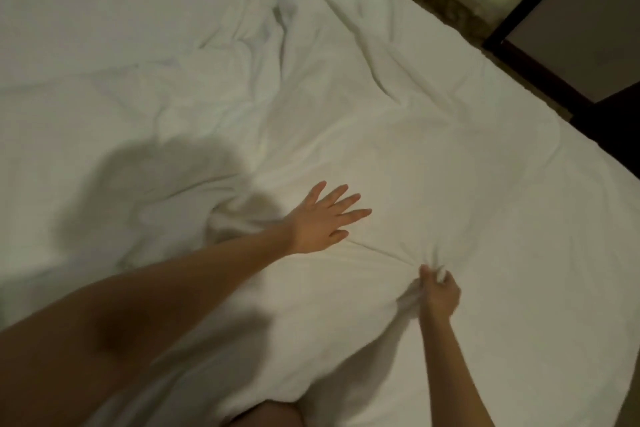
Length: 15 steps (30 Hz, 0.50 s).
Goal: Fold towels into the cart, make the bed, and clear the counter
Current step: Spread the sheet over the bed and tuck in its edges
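Pinching a bunch of the white duvet [398, 156] at five o'clock, your right hand [440, 295] gripped the cloth with curled fingers. Your left hand [322, 218] lay flat, fingers spread, at the middle, seemingly pressing the rumpled cover. Dark furniture [540, 21] stood at one o'clock.

Left hand [320, 218]: showing bare at centre frame, no ring, glove or watch appearing. Left forearm [145, 308]: running uncovered from lower left, no sleeve showing. Right hand [440, 295]: appearing bare at lower right. Right forearm [460, 371]: showing sleeveless to the bottom edge.
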Motion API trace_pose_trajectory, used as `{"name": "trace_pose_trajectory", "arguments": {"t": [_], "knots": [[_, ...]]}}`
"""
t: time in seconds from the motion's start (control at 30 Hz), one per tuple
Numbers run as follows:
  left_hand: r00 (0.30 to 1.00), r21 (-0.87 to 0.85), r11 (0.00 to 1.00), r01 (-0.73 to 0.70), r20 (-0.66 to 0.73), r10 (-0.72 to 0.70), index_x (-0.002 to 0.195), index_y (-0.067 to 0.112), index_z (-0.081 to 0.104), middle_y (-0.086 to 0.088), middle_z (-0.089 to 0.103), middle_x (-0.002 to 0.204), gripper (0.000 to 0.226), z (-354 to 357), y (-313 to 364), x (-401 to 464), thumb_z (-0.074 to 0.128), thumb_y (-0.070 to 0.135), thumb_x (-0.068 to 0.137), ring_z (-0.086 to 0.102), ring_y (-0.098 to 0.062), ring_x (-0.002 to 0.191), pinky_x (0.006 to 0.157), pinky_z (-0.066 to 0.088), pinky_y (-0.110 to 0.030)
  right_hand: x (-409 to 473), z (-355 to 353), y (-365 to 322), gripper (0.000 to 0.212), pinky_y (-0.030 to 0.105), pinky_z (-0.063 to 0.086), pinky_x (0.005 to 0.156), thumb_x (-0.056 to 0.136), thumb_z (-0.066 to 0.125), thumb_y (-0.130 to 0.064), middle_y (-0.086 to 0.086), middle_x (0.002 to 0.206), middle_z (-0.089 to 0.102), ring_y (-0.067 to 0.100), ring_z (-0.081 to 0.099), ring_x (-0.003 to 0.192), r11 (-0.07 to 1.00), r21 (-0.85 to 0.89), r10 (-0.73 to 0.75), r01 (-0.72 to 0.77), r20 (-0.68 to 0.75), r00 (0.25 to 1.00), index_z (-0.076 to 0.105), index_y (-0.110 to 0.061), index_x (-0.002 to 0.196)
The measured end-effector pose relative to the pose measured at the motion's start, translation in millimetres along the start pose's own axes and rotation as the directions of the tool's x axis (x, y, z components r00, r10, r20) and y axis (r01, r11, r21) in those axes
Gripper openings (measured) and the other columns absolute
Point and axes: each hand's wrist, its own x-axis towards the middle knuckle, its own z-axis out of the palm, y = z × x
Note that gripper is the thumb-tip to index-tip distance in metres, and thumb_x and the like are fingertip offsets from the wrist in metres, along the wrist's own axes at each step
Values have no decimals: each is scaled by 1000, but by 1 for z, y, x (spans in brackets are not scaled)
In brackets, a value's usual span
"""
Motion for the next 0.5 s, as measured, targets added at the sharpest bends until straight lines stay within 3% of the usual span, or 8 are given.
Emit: {"name": "trace_pose_trajectory", "arguments": {"t": [0.07,0.13,0.23,0.33,0.43,0.5], "knots": [[999,13,999,47,13,-47,150,36,-6,4,-2,160,54,0,-10,-22,22,39,103,-5,-24,147,115,-4,-47,-2,3,-2,38,41,42,89,85,67,-11,28,116,58,40,55,110,1000,-7,21,-22,-83,996,52,7,115],[993,-17,993,116,20,-116,149,36,-7,4,-3,160,55,1,-21,-43,23,37,103,-6,-22,147,115,-5,-46,-26,18,-11,64,50,39,94,76,77,-16,25,130,47,42,44,120,996,-82,28,-41,-148,989,43,0,128],[978,-58,978,201,59,-198,149,37,-7,5,-5,160,57,4,-34,-66,25,36,102,-7,-20,147,115,-5,-44,-75,41,-14,86,57,37,95,67,82,-28,20,139,37,41,37,125,952,-261,-202,161,-138,970,39,-12,139],[979,-70,977,200,63,-196,149,37,-8,5,-6,160,58,0,-43,-78,26,35,102,-8,-20,147,115,-6,-46,-106,63,0,77,59,23,108,84,64,-47,10,158,14,34,13,143,796,-481,-350,366,127,928,27,-27,148],[980,-33,982,184,79,-180,149,36,-8,5,-8,160,57,11,-58,-100,24,37,103,-8,-20,147,115,-6,-48,-116,75,28,59,56,3,114,98,26,-52,-2,160,-8,26,-9,146,635,-621,-258,460,391,884,3,-36,150],[974,48,987,151,161,-157,149,35,-10,4,-11,159,56,29,-75,-125,22,41,103,-9,-20,147,115,-7,-49,-120,71,48,59,56,4,115,100,22,-49,-1,160,-8,23,-8,147,585,-658,-235,474,422,876,-2,-33,151]]}}
